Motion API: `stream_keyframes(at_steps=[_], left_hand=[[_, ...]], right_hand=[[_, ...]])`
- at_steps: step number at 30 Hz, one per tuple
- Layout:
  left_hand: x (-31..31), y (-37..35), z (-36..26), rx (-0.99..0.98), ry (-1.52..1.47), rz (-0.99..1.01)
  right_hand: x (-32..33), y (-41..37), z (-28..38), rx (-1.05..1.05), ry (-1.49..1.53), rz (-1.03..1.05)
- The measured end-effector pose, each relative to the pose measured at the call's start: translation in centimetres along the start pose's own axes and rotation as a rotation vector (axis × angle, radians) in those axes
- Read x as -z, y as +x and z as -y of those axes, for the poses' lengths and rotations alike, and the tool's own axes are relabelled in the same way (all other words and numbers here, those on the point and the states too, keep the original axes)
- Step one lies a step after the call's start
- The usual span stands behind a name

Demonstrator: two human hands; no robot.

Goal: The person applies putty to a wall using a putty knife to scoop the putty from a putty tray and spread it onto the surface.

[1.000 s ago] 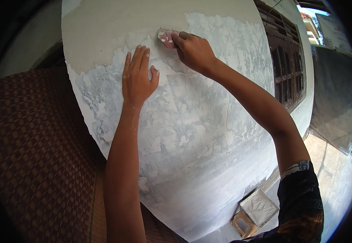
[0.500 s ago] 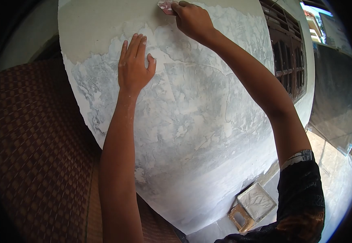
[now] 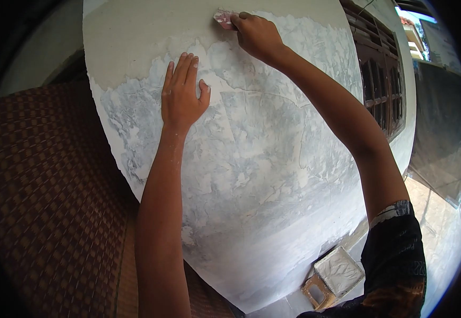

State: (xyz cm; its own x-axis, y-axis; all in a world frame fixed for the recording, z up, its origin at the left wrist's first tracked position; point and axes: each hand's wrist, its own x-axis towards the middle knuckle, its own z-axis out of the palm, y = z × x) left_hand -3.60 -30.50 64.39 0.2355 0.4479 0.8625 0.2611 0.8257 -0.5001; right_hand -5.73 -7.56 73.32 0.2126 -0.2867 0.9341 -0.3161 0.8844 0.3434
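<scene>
My right hand [image 3: 259, 36] grips a small scraper [image 3: 224, 19] with a reddish blade marked by white smears. The scraper lies against the upper wall [image 3: 241, 159], near the ragged line between bare beige paint and patchy white-grey filler. Lower and to the left, my left hand [image 3: 183, 95] rests flat on the filler with its fingers stretched out and its thumb apart, holding nothing. White specks show on its fingertips and wrist.
A square container of white paste [image 3: 339, 270] stands at the wall's foot on a brownish stool [image 3: 318, 292]. Woven brown matting [image 3: 55, 191] hangs along the left. A dark wooden window [image 3: 381, 79] and a grey sheet [image 3: 442, 122] are on the right.
The view has shifted slightly, so the wall and both hands appear a little lower and farther right. My right hand still holds the scraper; my left hand stays flat.
</scene>
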Motion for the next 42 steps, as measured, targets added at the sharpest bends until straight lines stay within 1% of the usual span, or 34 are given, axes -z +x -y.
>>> stream_keyframes(at_steps=[2,3,4,6,9,11,13,14,16,18,20,21,22,24,25,26,28,30,31,32,34,36,38,40,41,42], left_hand=[[0.1,0.1,-0.1,0.003,-0.004,-0.003],[0.1,0.0,-0.1,0.007,-0.009,-0.002],[0.1,0.1,-0.1,0.011,-0.015,-0.002],[0.2,0.2,-0.1,0.013,-0.017,-0.009],[-0.1,0.1,0.1,0.006,-0.009,-0.009],[-0.1,-0.1,0.1,-0.004,0.004,-0.006],[0.0,0.1,0.0,0.008,-0.002,-0.001],[0.0,0.1,0.0,0.008,-0.004,-0.002],[0.0,0.0,0.0,0.004,-0.011,-0.017],[0.1,0.1,-0.1,0.006,-0.012,-0.017],[0.0,0.1,-0.1,0.007,-0.014,-0.012],[-0.1,0.0,0.0,0.004,-0.009,-0.012],[-0.2,0.0,0.1,-0.001,-0.002,-0.012],[-0.2,-0.1,0.0,0.001,0.000,-0.008],[-0.1,0.0,0.1,0.004,0.001,-0.008],[-0.1,0.1,0.1,-0.001,0.004,-0.010],[0.0,0.0,0.0,0.007,-0.011,-0.007],[0.0,0.0,0.0,0.003,-0.009,0.002],[0.0,0.1,0.0,0.001,-0.001,0.005],[0.0,0.1,0.0,0.000,-0.001,0.001],[0.0,0.1,-0.1,-0.006,0.005,0.013],[-0.1,0.0,0.0,-0.003,0.002,0.010],[0.0,0.0,0.1,-0.002,0.002,0.008],[0.0,0.0,0.0,0.001,0.006,0.011],[-0.1,0.0,0.0,0.001,0.002,0.014],[-0.1,0.0,0.0,-0.004,0.006,0.011]], right_hand=[[-0.9,-1.7,0.8,0.097,0.001,0.039],[-0.7,-3.5,2.1,0.117,0.057,0.044],[-0.9,-5.3,3.0,0.194,0.046,-0.019],[1.7,-6.2,4.7,0.192,0.154,0.021],[2.2,-2.3,2.5,0.089,0.104,-0.072],[1.1,-0.3,0.4,0.045,0.078,-0.096],[-0.2,0.0,-0.9,0.047,-0.008,0.001],[-0.7,-1.2,-0.5,0.056,-0.050,0.080],[-0.7,-5.1,1.2,0.172,0.010,0.025],[1.5,-6.8,3.1,0.210,0.107,0.033],[2.4,-5.5,2.5,0.199,0.101,0.056],[2.2,-3.8,1.5,0.148,0.057,0.027],[1.7,-2.4,0.3,0.096,0.014,-0.003],[0.4,-0.6,-1.9,0.039,-0.051,0.006],[-0.6,-0.6,-3.0,0.066,-0.083,0.006],[-0.9,-1.6,-3.0,0.064,-0.084,0.001],[-0.6,-5.0,-1.4,0.056,-0.042,0.109],[0.2,-8.6,0.6,0.150,-0.013,0.033],[1.4,-8.9,1.3,0.142,0.052,0.072],[2.0,-8.0,1.2,0.144,0.050,0.070],[2.5,-5.1,0.3,0.041,0.053,0.001],[1.3,-1.8,-1.5,-0.015,-0.014,-0.059],[0.2,-0.6,-2.7,-0.014,-0.036,-0.001],[-1.3,-2.7,-2.2,0.006,-0.042,0.040],[-1.3,-4.6,-1.0,-0.029,-0.041,0.100],[-0.4,-6.7,0.7,0.035,-0.027,0.038]])
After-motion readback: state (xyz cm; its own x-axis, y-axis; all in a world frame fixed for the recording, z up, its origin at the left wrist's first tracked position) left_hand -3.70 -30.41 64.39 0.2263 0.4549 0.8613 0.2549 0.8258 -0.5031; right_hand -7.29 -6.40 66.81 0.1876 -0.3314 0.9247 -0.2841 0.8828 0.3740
